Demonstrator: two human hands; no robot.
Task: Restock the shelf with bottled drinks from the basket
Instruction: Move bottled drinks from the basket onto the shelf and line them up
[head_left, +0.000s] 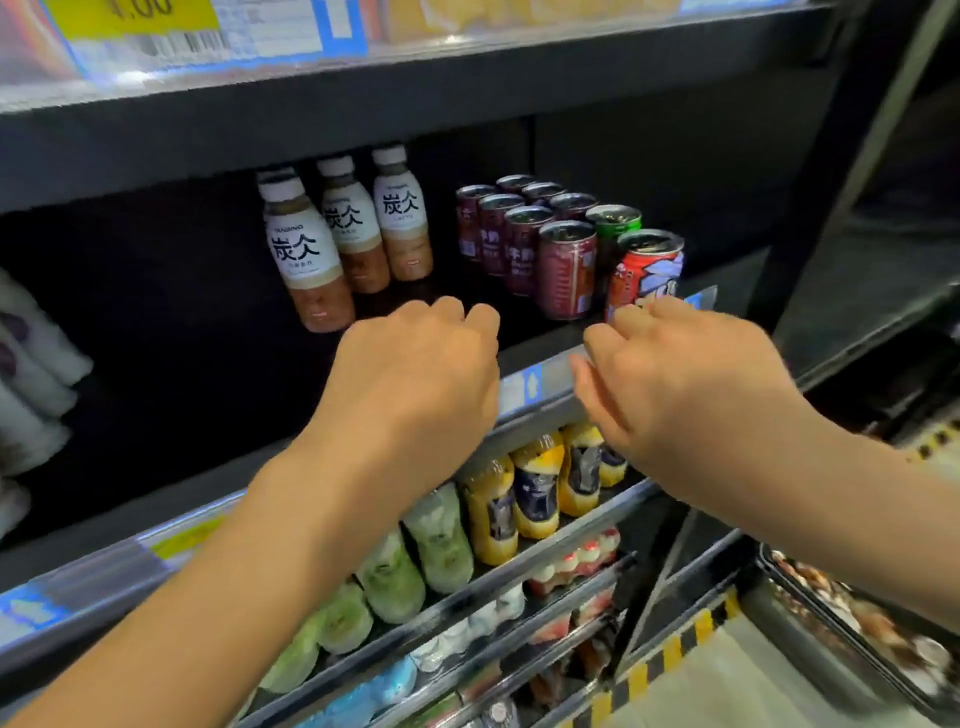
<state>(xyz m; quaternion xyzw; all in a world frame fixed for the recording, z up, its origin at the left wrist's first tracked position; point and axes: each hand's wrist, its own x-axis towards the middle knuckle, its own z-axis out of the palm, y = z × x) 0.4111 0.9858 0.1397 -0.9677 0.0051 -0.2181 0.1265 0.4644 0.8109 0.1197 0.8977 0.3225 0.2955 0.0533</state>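
On the dark middle shelf (208, 332) stand brown milk-coffee bottles (306, 260) with white caps and white labels, in short rows at the centre left. To their right are several maroon cans (566, 270), a green can (615, 223) and a red can (644, 270) at the front edge. My left hand (415, 374) hovers in front of the bottles, knuckles up and fingers curled under, with nothing visible in it. My right hand (685, 384) is at the shelf's front rail, with bent fingertips just below the red can and the thumb spread apart.
Blurred white packs (31, 364) lie at the shelf's far left. The sloped shelf below holds green bottles (395, 577) and yellow bottles (535, 493). A dark-rimmed container (852, 649) with blurred items sits at lower right, beside yellow-black floor tape (670, 654). A price rail (524, 387) runs between my hands.
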